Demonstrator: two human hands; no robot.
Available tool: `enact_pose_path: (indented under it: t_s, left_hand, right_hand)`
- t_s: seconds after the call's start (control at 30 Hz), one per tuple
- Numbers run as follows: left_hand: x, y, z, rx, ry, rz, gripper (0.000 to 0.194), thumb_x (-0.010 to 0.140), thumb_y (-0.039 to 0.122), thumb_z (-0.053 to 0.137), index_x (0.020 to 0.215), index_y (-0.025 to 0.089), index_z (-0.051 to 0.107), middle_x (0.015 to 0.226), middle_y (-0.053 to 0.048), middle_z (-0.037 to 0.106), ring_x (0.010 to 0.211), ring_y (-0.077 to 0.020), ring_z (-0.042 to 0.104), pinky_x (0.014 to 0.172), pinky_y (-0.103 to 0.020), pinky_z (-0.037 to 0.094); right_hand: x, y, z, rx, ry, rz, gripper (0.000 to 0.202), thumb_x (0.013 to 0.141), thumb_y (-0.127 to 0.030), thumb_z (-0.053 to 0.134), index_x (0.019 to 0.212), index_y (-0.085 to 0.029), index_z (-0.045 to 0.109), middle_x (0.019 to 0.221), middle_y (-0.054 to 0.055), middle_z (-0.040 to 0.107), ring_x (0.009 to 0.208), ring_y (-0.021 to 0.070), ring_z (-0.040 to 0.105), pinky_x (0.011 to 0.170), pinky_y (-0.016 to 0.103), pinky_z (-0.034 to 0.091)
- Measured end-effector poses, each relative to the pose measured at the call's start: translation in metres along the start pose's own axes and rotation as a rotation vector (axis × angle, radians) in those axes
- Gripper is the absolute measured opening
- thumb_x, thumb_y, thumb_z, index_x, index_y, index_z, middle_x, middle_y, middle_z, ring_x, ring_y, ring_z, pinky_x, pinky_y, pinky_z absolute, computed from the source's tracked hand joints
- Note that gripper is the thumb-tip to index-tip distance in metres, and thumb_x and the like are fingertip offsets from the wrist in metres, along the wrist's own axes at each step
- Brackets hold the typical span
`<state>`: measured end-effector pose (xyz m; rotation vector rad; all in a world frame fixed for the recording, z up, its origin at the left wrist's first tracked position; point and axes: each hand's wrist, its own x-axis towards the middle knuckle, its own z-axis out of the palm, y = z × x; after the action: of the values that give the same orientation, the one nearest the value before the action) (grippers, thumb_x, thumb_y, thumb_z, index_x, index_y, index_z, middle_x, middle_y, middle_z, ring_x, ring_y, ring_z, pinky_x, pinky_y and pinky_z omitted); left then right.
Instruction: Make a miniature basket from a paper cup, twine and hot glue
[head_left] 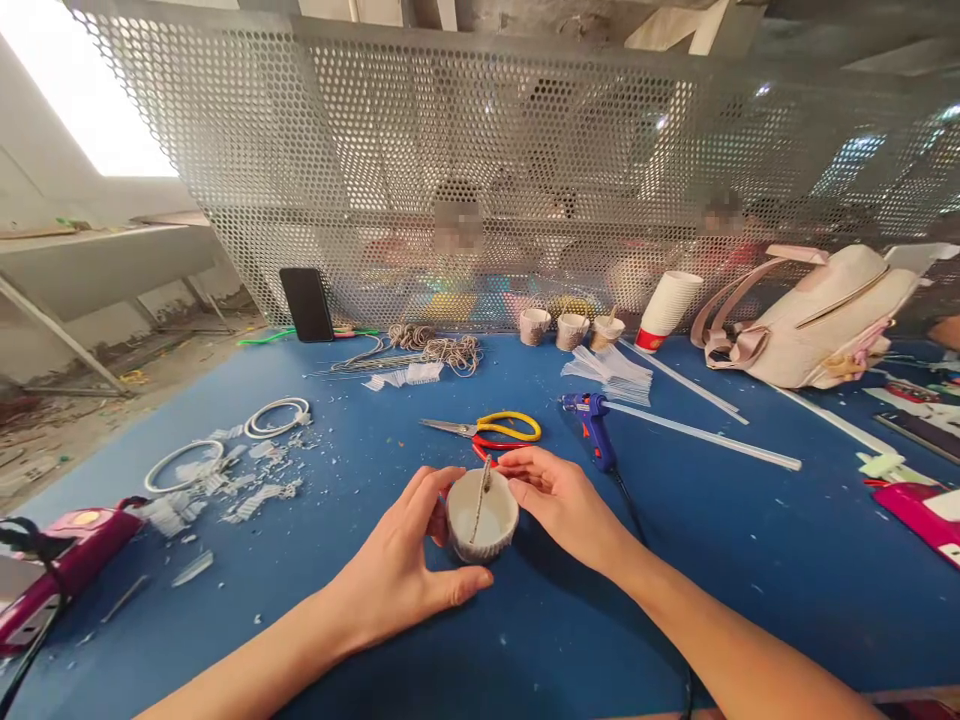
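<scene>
The left hand (409, 560) cups a small white cup (482, 517) on the blue worktop (750, 560), thumb against its near side. The right hand (559, 500) touches the cup's far rim and pinches a piece of twine (481, 495) that hangs into the cup. Scissors (491, 430) with yellow and red handles lie just beyond the cup. A blue glue gun (592, 425) lies to their right. White rings (277, 415) and paper scraps (255, 480) lie to the left. A pale backpack (817, 320) rests at far right, before a perforated metal screen (525, 180).
</scene>
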<state>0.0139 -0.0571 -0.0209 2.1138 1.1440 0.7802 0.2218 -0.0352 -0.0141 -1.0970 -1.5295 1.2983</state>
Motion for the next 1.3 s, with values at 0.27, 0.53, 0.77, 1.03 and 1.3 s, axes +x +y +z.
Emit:
enact_pose_path:
  t_s: [0.27, 0.53, 0.77, 1.03, 1.3]
  left_hand:
    - [0.007, 0.017, -0.014, -0.092, -0.006, -0.251, 0.04, 0.087, 0.046, 0.042, 0.114, 0.018, 0.05, 0.087, -0.003, 0.057, 0.071, -0.0162, 0.054, 0.067, -0.03, 0.048]
    - [0.017, 0.014, -0.019, -0.215, 0.108, -0.358, 0.033, 0.083, 0.043, 0.045, 0.098, 0.017, 0.058, 0.081, -0.002, 0.058, 0.068, -0.0151, 0.053, 0.062, -0.027, 0.047]
    - [0.029, 0.015, -0.025, -0.246, 0.091, -0.374, 0.029, 0.076, 0.041, 0.055, 0.092, 0.018, 0.062, 0.083, -0.003, 0.064, 0.077, -0.0174, 0.056, 0.071, -0.029, 0.045]
    - [0.034, 0.018, -0.025, -0.273, 0.023, -0.363, 0.027, 0.076, 0.04, 0.057, 0.088, 0.017, 0.064, 0.083, -0.004, 0.068, 0.076, -0.0178, 0.057, 0.071, -0.029, 0.046]
    - [0.04, 0.018, -0.023, -0.19, 0.005, -0.307, 0.024, 0.076, 0.037, 0.058, 0.088, 0.016, 0.064, 0.086, -0.005, 0.068, 0.078, -0.0184, 0.06, 0.071, -0.029, 0.048]
  right_hand:
    - [-0.006, -0.014, -0.015, -0.114, 0.058, -0.048, 0.023, 0.083, -0.033, 0.055, 0.101, -0.019, 0.059, 0.107, 0.008, 0.068, 0.101, 0.0186, 0.063, 0.093, 0.034, 0.049]
    - [-0.036, 0.002, -0.091, -0.795, 0.283, 0.143, 0.02, 0.082, -0.041, 0.048, 0.078, -0.024, 0.059, 0.074, 0.003, 0.068, 0.073, 0.0221, 0.066, 0.069, 0.035, 0.05]
    - [0.002, 0.026, -0.118, -0.694, 0.37, 0.243, 0.041, 0.075, -0.044, 0.058, 0.103, -0.015, 0.055, 0.112, 0.016, 0.064, 0.099, 0.0258, 0.063, 0.083, 0.035, 0.048]
    - [0.031, 0.028, -0.102, -0.678, 0.35, 0.234, 0.017, 0.076, -0.035, 0.057, 0.081, -0.019, 0.058, 0.07, 0.003, 0.065, 0.065, 0.02, 0.062, 0.059, 0.028, 0.044]
    - [0.043, 0.024, -0.089, -0.67, 0.398, 0.183, 0.008, 0.073, -0.024, 0.051, 0.067, -0.022, 0.047, 0.056, -0.003, 0.051, 0.057, 0.0172, 0.053, 0.054, 0.026, 0.037]
